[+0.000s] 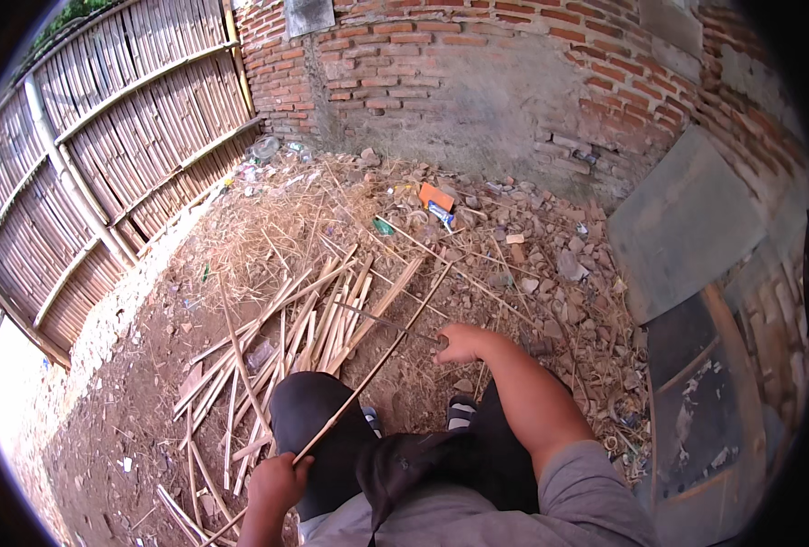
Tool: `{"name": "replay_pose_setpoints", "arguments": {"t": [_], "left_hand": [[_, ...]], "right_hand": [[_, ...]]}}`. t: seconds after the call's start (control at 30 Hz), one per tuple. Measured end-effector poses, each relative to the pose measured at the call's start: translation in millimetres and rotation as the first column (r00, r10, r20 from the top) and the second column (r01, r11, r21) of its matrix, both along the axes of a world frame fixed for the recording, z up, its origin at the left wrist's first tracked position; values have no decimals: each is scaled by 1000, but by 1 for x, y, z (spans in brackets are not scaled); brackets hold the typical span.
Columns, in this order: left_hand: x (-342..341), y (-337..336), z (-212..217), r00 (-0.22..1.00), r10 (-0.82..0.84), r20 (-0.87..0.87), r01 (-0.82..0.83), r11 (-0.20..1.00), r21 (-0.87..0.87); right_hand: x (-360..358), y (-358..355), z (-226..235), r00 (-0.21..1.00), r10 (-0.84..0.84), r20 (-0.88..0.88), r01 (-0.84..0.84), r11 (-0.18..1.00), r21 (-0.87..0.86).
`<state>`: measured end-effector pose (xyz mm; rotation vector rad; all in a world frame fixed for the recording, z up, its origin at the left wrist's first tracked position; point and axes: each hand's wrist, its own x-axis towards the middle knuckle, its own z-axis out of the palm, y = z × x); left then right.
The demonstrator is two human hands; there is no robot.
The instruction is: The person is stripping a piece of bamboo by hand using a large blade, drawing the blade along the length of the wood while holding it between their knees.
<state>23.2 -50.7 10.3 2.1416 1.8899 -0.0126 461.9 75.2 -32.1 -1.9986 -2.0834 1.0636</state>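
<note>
My left hand [277, 480] is closed around a long thin bamboo stick [354, 394], near the stick's lower end. The stick slants up and away to the right, across my left thigh. In my right hand [461, 345], the fingers are wrapped round the handle of a long, narrow-bladed knife [377, 319], its handle mostly hidden by the hand. The blade points left and crosses the stick in front of my knees; whether they touch I cannot tell. Beyond my left knee lies a loose pile of split bamboo strips [331, 319], several of them pale.
Dry straw [259, 232] and stone rubble [550, 301] cover the ground ahead, with an orange piece [436, 197] and a green scrap [383, 226] among them. A bamboo fence [122, 137] stands left, a brick wall [459, 100] behind. Grey boards [687, 228] lean at the right.
</note>
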Motion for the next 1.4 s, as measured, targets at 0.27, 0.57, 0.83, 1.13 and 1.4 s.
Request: {"name": "replay_pose_setpoints", "arguments": {"t": [0.27,0.57,0.83,1.13,1.4], "left_hand": [[1,-2,0,1000,5,-5,-5,1000,3],[-1,-2,-6,1000,1,17,-2,1000,24],[-3,1,-6,1000,-18,0,18,999,36],[0,-2,-4,999,-37,6,36,998,57],[-2,-2,-9,1000,-14,25,13,999,38]], "right_hand": [[-19,-11,8,992,118,43,-121,991,50],[-26,-10,22,991,103,-79,-111,989,-93],[3,1,-8,998,13,-57,-11,999,35],[-6,-8,2,997,55,45,-59,993,106],[-16,-11,11,994,112,2,-112,991,79]]}}
